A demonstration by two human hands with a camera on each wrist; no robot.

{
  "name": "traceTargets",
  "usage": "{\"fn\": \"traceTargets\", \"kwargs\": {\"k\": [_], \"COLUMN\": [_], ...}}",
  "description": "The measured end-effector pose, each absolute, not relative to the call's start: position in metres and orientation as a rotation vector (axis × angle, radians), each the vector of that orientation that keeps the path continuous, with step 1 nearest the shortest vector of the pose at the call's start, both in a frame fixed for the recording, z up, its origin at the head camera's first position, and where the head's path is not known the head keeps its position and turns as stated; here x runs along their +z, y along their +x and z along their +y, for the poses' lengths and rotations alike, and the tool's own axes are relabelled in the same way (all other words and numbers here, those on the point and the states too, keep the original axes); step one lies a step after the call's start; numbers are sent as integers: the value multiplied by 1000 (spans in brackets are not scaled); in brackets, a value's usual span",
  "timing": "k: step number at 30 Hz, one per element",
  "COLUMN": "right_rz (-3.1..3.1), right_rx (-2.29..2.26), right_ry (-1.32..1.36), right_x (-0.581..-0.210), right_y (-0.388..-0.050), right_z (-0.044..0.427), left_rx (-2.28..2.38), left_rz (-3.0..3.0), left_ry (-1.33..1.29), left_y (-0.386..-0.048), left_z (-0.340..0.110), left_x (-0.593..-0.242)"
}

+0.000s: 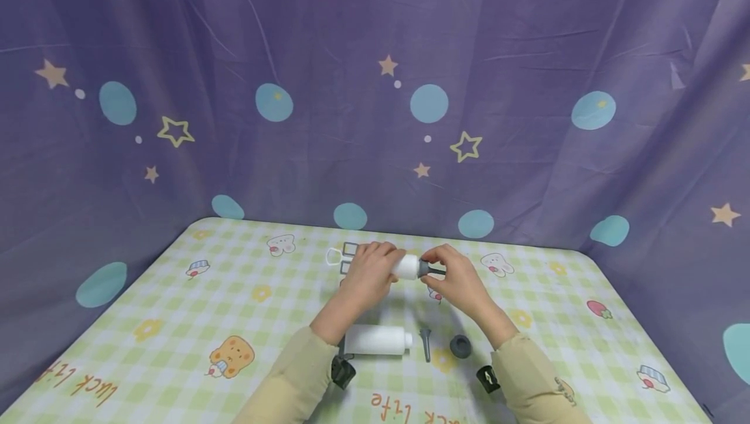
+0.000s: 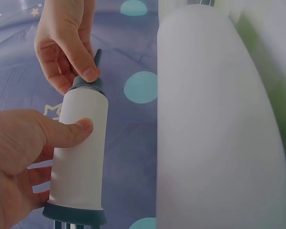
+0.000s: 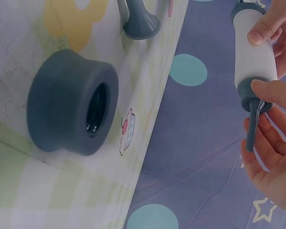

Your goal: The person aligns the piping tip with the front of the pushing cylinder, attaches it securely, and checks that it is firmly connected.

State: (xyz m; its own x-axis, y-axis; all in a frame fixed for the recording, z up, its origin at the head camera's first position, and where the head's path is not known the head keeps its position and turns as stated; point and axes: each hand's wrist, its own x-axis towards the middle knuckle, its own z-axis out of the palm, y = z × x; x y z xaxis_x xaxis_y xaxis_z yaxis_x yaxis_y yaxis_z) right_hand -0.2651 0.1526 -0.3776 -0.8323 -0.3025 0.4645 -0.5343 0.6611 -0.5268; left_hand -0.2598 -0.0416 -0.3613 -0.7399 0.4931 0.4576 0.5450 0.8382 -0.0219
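My left hand (image 1: 370, 269) grips a white tube (image 2: 79, 143), its thumb lying across the side. The tube has a dark grey collar (image 2: 74, 213) at one end, with rods below it in the left wrist view. At the other end, a dark grey cap (image 3: 252, 93) carries a narrow nozzle (image 3: 252, 131). The fingers and thumb of my right hand (image 1: 459, 279) pinch this cap. Beyond my left hand in the head view, a pale ring handle (image 1: 333, 256) sticks out. Both hands hold the tube above the table, tilted slightly.
On the checked tabletop (image 1: 263, 326), nearer me, lie a white bottle-shaped tube (image 1: 375, 340), a dark funnel-shaped nozzle (image 1: 426, 344) and a dark ring-shaped cap (image 1: 460, 346). A purple patterned curtain (image 1: 322, 163) hangs behind the table.
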Motion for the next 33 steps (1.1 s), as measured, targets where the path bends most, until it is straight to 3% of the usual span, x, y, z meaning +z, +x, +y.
{"fn": "traceTargets", "kwargs": {"k": [33], "right_rz": [-2586], "right_rx": [1051], "right_ry": [781], "right_x": [-376], "right_y": [-263], "right_z": [162], "left_rx": [-195], "left_rz": [-2513], "left_ry": [-777], "left_y": [-257], "left_z": [-45], "left_x": [-362]}}
